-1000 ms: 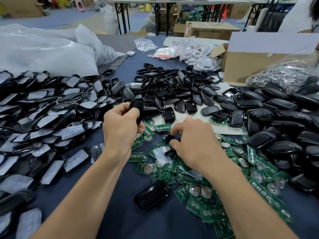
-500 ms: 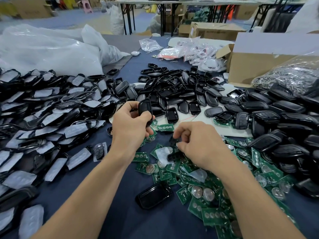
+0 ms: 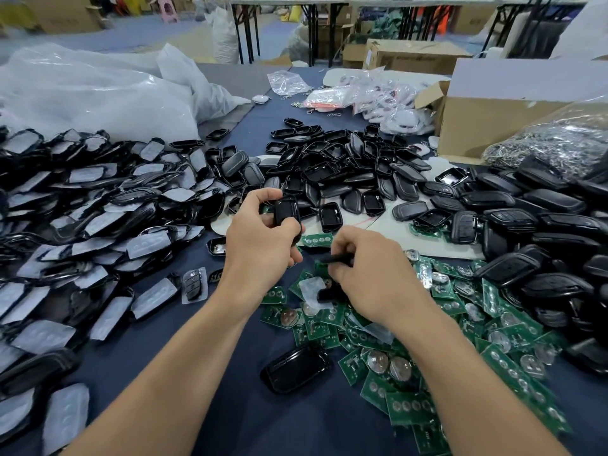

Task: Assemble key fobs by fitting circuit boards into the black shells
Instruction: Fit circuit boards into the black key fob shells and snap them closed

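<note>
My left hand (image 3: 260, 238) grips a black key fob shell (image 3: 287, 210), held upright above the table centre. My right hand (image 3: 371, 274) hovers just right of it, over the green circuit boards (image 3: 408, 373), and pinches a thin black part (image 3: 339, 258) between thumb and fingers. What that part is I cannot tell. Another small black piece (image 3: 325, 294) shows under the right palm beside a clear film piece (image 3: 311, 286). A lone empty black shell (image 3: 296, 368) lies on the cloth between my forearms.
Film-covered shell fronts (image 3: 82, 218) are heaped at the left. Open black shells (image 3: 345, 169) pile up at the centre back, closed ones (image 3: 543, 232) at the right. A cardboard box (image 3: 493, 113), a bag of metal parts (image 3: 559, 143) and white plastic bags (image 3: 98, 93) stand behind.
My left hand has lifted the shell slightly higher and toward the centre. The right hand has risen from the boards with a thin black part pinched in its fingers.
</note>
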### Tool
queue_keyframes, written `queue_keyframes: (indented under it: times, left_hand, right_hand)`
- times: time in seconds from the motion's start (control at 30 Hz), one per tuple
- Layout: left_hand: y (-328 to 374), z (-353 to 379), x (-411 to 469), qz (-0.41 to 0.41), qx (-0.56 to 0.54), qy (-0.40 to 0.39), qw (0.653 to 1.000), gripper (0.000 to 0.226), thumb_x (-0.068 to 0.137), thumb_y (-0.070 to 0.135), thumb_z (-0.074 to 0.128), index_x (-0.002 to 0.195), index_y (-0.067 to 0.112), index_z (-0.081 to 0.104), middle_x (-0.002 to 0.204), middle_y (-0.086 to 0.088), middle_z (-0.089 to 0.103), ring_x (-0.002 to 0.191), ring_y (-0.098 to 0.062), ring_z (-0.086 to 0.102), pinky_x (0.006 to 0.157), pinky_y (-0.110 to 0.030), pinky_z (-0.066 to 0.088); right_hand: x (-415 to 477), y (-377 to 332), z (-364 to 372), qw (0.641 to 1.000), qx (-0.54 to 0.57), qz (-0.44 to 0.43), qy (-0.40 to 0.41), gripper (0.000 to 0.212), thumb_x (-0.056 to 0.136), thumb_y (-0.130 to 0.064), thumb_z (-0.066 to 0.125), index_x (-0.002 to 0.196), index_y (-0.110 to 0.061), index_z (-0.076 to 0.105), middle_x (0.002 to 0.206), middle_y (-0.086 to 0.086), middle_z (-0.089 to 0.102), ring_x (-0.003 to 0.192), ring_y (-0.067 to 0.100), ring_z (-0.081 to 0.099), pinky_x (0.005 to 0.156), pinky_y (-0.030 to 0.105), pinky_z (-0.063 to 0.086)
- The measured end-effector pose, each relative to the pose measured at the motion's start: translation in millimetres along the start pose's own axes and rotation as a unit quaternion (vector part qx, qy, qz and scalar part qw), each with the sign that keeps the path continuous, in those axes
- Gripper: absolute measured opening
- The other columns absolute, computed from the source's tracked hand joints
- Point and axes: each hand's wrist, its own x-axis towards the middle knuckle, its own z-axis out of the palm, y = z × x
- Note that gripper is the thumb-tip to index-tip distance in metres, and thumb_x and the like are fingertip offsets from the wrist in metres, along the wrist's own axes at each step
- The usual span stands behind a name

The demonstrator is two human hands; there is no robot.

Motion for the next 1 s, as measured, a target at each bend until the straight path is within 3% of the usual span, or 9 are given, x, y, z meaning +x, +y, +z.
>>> queue_keyframes:
  times: [0.13, 0.3, 0.4, 0.47, 0.53, 0.6, 0.77, 0.93, 1.0]
  left_hand:
    - [3, -1, -1, 0.0, 0.031, -0.007, 0.999, 0.031, 0.082, 0.018, 0.065, 0.099, 0.044, 0.061, 0.076, 0.006, 0.077, 0.039, -0.014, 0.057, 0.04, -0.022, 0.043]
    - [6, -1, -4, 0.003, 0.022, -0.015, 1.0, 0.031, 0.085, 0.019, 0.073, 0.084, 0.05, 0.074, 0.079, 0.011, 0.077, 0.033, -0.015, 0.049, 0.037, -0.023, 0.04]
    - [11, -1, -7, 0.027, 0.021, -0.037, 0.999, 0.046, 0.087, 0.019, 0.073, 0.076, 0.064, 0.07, 0.079, 0.02, 0.076, 0.032, -0.014, 0.051, 0.041, -0.023, 0.046]
    - [11, 0, -7, 0.029, 0.015, -0.042, 0.999, 0.05, 0.088, 0.019, 0.073, 0.074, 0.067, 0.068, 0.079, 0.022, 0.076, 0.033, -0.013, 0.053, 0.041, -0.022, 0.045]
    - [12, 2, -8, 0.022, 0.013, -0.047, 0.999, 0.05, 0.087, 0.021, 0.074, 0.074, 0.069, 0.067, 0.081, 0.026, 0.075, 0.034, -0.014, 0.055, 0.04, -0.019, 0.042]
    - [13, 3, -9, 0.024, 0.02, -0.057, 0.998, 0.054, 0.089, 0.02, 0.074, 0.072, 0.071, 0.066, 0.082, 0.03, 0.074, 0.036, -0.015, 0.057, 0.039, -0.018, 0.041]
    - [10, 6, -9, 0.011, 0.011, -0.09, 0.996, 0.044, 0.092, 0.012, 0.07, 0.073, 0.051, 0.075, 0.079, -0.002, 0.077, 0.039, -0.018, 0.059, 0.038, -0.023, 0.04]
    - [8, 10, -9, -0.03, -0.045, -0.129, 0.99, 0.025, 0.096, 0.007, 0.066, 0.081, 0.022, 0.079, 0.087, -0.009, 0.079, 0.046, -0.02, 0.063, 0.042, -0.022, 0.047]
    - [7, 10, -8, -0.038, -0.055, -0.132, 0.989, 0.023, 0.097, 0.005, 0.066, 0.085, 0.02, 0.079, 0.087, -0.009, 0.079, 0.047, -0.021, 0.063, 0.043, -0.022, 0.048]
  right_hand:
    - [2, -1, -2, 0.98, 0.192, -0.005, 0.045, 0.019, 0.086, -0.015, 0.076, 0.085, -0.031, 0.066, 0.073, -0.004, 0.073, 0.058, 0.017, 0.062, 0.057, 0.034, 0.052]
    - [6, 9, -5, 0.971, 0.2, 0.009, 0.128, 0.029, 0.077, -0.004, 0.083, 0.072, -0.032, 0.077, 0.066, -0.018, 0.072, 0.056, -0.001, 0.066, 0.048, 0.012, 0.046]
    - [8, 13, -5, 0.96, 0.247, 0.03, 0.129, 0.034, 0.076, 0.005, 0.075, 0.074, -0.028, 0.08, 0.074, -0.012, 0.077, 0.072, 0.006, 0.074, 0.071, 0.036, 0.064]
    - [9, 13, -6, 0.945, 0.301, 0.033, 0.123, 0.038, 0.076, 0.009, 0.071, 0.078, -0.027, 0.082, 0.079, -0.003, 0.079, 0.083, 0.025, 0.077, 0.083, 0.054, 0.062]
    - [10, 13, -7, 0.917, 0.382, 0.033, 0.105, 0.033, 0.077, 0.007, 0.075, 0.08, -0.025, 0.084, 0.082, 0.004, 0.08, 0.087, 0.034, 0.076, 0.086, 0.054, 0.062]
    - [10, 12, -8, 0.889, 0.448, 0.037, 0.084, 0.026, 0.079, 0.005, 0.079, 0.08, -0.021, 0.084, 0.087, 0.006, 0.08, 0.086, 0.026, 0.077, 0.084, 0.04, 0.064]
    - [10, 15, -9, 0.884, 0.452, 0.039, 0.109, 0.041, 0.077, 0.02, 0.074, 0.092, -0.017, 0.08, 0.094, 0.001, 0.081, 0.086, 0.013, 0.074, 0.077, 0.026, 0.058]
    - [13, 16, -5, 0.876, 0.459, 0.056, 0.14, 0.03, 0.08, 0.015, 0.075, 0.08, -0.016, 0.076, 0.085, 0.006, 0.079, 0.088, 0.033, 0.074, 0.086, 0.04, 0.061]
    - [14, 16, -3, 0.879, 0.453, 0.05, 0.14, 0.032, 0.082, 0.013, 0.073, 0.08, -0.019, 0.073, 0.077, 0.0, 0.075, 0.079, 0.024, 0.07, 0.078, 0.031, 0.058]
